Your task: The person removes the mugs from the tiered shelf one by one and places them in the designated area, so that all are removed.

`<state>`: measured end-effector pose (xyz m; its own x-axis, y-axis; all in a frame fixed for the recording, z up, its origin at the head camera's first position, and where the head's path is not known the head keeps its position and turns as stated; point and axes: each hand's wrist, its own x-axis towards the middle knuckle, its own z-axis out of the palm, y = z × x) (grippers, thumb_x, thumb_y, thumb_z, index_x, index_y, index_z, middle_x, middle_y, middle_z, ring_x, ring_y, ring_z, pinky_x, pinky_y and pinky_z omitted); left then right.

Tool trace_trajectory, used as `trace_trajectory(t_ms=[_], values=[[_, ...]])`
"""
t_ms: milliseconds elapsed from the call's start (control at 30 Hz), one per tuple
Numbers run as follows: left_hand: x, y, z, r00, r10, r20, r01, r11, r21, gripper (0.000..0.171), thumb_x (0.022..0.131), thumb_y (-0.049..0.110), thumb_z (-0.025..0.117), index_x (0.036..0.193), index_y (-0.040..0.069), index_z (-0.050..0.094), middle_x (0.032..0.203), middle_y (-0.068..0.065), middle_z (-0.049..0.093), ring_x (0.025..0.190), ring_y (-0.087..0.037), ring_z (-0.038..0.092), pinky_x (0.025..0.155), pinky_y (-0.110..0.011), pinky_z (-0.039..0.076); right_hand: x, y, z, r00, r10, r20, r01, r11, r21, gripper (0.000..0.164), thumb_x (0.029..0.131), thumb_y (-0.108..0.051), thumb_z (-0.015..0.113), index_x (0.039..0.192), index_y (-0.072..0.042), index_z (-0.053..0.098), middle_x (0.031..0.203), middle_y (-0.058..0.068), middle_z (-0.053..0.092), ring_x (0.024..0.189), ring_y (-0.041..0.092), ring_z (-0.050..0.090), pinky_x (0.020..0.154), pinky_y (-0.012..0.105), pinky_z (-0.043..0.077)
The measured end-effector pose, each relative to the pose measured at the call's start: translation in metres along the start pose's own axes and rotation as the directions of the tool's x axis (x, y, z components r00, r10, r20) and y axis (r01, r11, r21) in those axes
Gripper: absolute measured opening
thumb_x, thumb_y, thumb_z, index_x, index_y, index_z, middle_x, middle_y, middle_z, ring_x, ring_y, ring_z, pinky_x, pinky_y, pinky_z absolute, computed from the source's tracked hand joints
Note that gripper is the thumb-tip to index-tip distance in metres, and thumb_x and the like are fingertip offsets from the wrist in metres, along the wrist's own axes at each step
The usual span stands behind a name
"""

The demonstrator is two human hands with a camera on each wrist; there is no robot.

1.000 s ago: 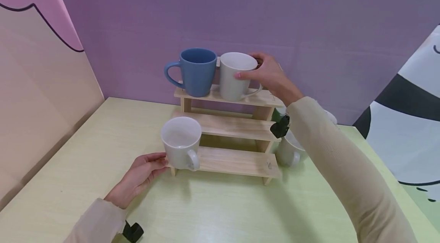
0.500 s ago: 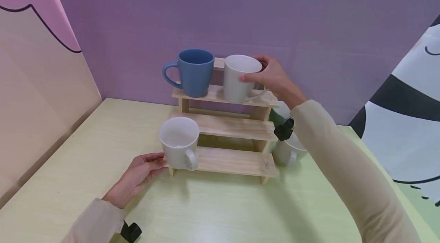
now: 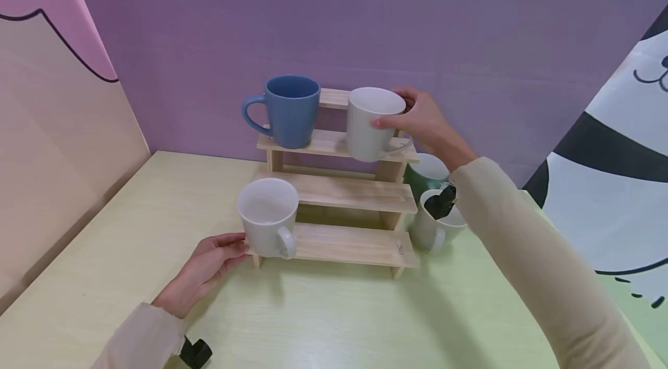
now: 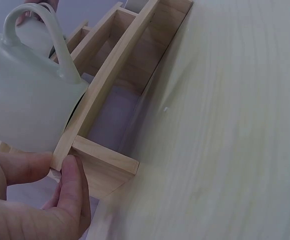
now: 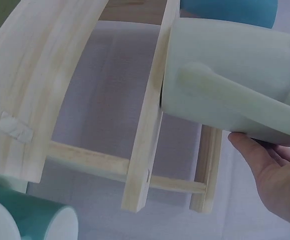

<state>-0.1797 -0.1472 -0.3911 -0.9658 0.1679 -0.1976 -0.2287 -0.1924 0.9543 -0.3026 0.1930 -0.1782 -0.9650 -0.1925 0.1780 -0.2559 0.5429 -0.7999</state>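
My right hand (image 3: pixel 425 122) grips a white mug (image 3: pixel 362 131) near its rim, thumb across the front. The mug stands upright over an upper board of the stepped wooden rack (image 3: pixel 344 192); in the right wrist view its base (image 5: pixel 172 70) is against that board. To its left on the same board is a blue mug (image 3: pixel 293 116), handle leftward. Another white mug (image 3: pixel 265 227) sits at the left end of the lowest board, handle toward the front right. My left hand (image 3: pixel 203 264) pinches that board's left end between thumb and fingers, as the left wrist view shows.
On the table (image 3: pixel 334 311), right of the rack, a green mug (image 3: pixel 417 177) and a further white mug (image 3: pixel 428 232) stand close together, partly behind my right wrist's black camera (image 3: pixel 440 202). A purple backdrop (image 3: pixel 334 9) rises behind the rack.
My right hand has slid the upper white mug to the right, widening the gap to the blue mug. My left hand keeps its hold on the board. The head view has shifted slightly.
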Motion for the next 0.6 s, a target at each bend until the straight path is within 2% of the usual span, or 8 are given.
trace_trajectory(t_ms=[233,433,600], values=[[0.000,0.002,-0.002,1.000,0.013,0.016,-0.013,1.000,-0.022,0.049,0.094,-0.006,0.050,0.136,-0.021,0.030,0.099,0.002,0.061,0.088,-0.004,0.064,0.086,-0.019,0.055,-0.007,0.003,-0.006,1.000,0.027,-0.009,-0.027,1.000,0.004,0.071,0.077,-0.022,0.079,0.137,-0.008,0.045,0.131,0.010,0.052,0.112,0.021,0.052,0.101,0.039,0.047],[0.002,0.003,-0.004,0.999,0.028,0.031,-0.028,0.999,-0.024,0.049,0.094,-0.005,0.049,0.136,-0.022,0.029,0.098,0.003,0.060,0.089,-0.003,0.064,0.087,-0.019,0.055,-0.013,0.004,-0.014,0.999,0.028,-0.023,-0.030,0.998,-0.056,0.073,0.078,-0.028,0.079,0.140,-0.009,0.044,0.133,0.012,0.051,0.114,0.024,0.052,0.103,0.043,0.046],[0.001,0.002,-0.006,1.000,0.009,0.016,-0.009,1.000,-0.010,0.049,0.095,-0.003,0.050,0.136,-0.020,0.030,0.104,0.002,0.060,0.089,-0.003,0.064,0.087,-0.019,0.055,-0.021,0.007,-0.019,0.999,0.021,-0.028,-0.023,0.996,-0.083,0.068,0.078,-0.028,0.079,0.136,-0.010,0.048,0.129,0.009,0.054,0.109,0.018,0.054,0.096,0.033,0.048]])
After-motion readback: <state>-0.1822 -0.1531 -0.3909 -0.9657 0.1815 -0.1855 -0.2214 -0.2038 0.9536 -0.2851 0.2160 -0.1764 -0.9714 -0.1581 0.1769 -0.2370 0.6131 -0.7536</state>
